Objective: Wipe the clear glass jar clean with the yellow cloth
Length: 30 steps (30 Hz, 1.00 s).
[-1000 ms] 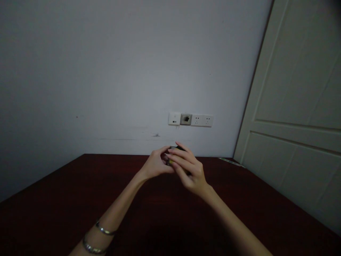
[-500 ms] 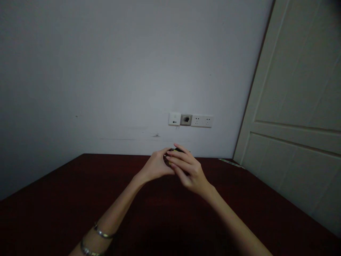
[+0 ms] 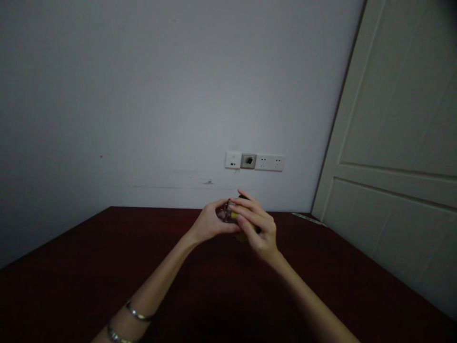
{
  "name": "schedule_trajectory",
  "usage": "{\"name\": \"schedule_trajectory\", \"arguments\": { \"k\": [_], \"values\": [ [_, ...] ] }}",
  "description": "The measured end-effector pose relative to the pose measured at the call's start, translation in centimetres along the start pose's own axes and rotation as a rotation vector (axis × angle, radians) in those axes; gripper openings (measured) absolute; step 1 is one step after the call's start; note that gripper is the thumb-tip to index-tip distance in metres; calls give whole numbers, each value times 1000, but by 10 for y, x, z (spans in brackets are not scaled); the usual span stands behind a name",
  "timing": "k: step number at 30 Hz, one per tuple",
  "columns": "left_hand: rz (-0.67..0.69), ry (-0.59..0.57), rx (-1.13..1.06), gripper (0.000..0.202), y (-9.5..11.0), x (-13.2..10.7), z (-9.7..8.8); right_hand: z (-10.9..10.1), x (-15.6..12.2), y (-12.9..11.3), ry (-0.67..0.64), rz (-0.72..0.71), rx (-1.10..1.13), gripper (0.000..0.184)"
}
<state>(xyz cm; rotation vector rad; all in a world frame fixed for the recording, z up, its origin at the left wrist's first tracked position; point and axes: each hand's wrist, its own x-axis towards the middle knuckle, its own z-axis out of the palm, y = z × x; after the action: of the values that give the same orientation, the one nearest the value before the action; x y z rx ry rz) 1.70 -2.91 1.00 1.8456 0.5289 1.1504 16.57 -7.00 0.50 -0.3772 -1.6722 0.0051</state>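
Both hands meet over the dark red table around a small object (image 3: 234, 216) with a clear, glassy-looking end, a yellow part and a black part; its exact kind cannot be made out. My left hand (image 3: 210, 221) curves its thumb and fingers around the clear end, on the left. On the right, my right hand (image 3: 259, 226) is closed over the yellow part, fingers lying across its top and thumb in front. Much of the object is hidden behind the fingers. Metal bracelets (image 3: 137, 314) circle my left forearm.
The dark red table (image 3: 143, 252) runs back to a pale wall (image 3: 160, 95). Wall sockets (image 3: 269, 162) sit just above and behind the hands. A panelled door (image 3: 392, 143) stands along the right side. A thin pale strip (image 3: 309, 219) lies at the table's far right edge.
My right hand has shifted slightly right and turned, and more of the object's clear and yellow parts shows between the hands. My left hand has barely moved.
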Motion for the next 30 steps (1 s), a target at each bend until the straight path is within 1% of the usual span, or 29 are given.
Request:
{"name": "schedule_trajectory", "arguments": {
  "k": [3, 5, 7, 10, 11, 12, 14, 17, 19, 20, 22, 23, 25, 27, 28, 30],
  "values": [
    [0, -19, -127, 63, 1, 0, 1, 0, 1, 3, 108, 179, 56, 26],
    [-7, -19, -174, 65, 1, 0, 2, 0, 1, 4, 145, 227, 68, 26],
    [-7, -7, -179, 63, 1, 0, 1, -1, 0, 4, 122, 166, 44, 28],
    [-9, 15, -158, 58, 0, 1, 1, -2, -2, 2, 30, -16, -4, 33],
    [-11, 19, -154, 57, 0, 1, 0, -2, -2, 2, 10, -51, -9, 34],
    [-15, 19, -152, 58, 0, 1, 0, -2, -3, 2, 6, -56, -6, 33],
    [-24, 10, -149, 62, 0, 1, 0, -2, -2, 3, 37, 23, 20, 31],
    [-35, -3, -153, 69, 1, 2, 0, -5, 0, 8, 75, 219, 82, 24],
    [-43, -10, -159, 70, 1, 3, -1, -10, 1, 11, 26, 276, 111, 24],
    [-47, -11, -162, 68, 1, 3, -1, -13, 2, 12, -25, 273, 113, 25],
    [-57, -5, -159, 63, 1, 4, -3, -19, 3, 12, -154, 215, 82, 33],
    [-66, -3, -155, 61, 0, 4, -4, -21, 2, 12, -217, 179, 44, 41],
    [-92, 4, -142, 59, 0, 3, -5, -23, 1, 12, -310, 112, -62, 68],
    [-125, 6, -128, 57, -1, 3, -6, -22, 0, 11, -355, 62, -171, 92],
    [-136, 1, -123, 56, -1, 2, -6, -20, -1, 11, -360, 45, -212, 97],
    [-146, -16, -105, 54, 0, 2, -6, -16, -2, 11, -344, 31, -250, 97]
  ]
}}
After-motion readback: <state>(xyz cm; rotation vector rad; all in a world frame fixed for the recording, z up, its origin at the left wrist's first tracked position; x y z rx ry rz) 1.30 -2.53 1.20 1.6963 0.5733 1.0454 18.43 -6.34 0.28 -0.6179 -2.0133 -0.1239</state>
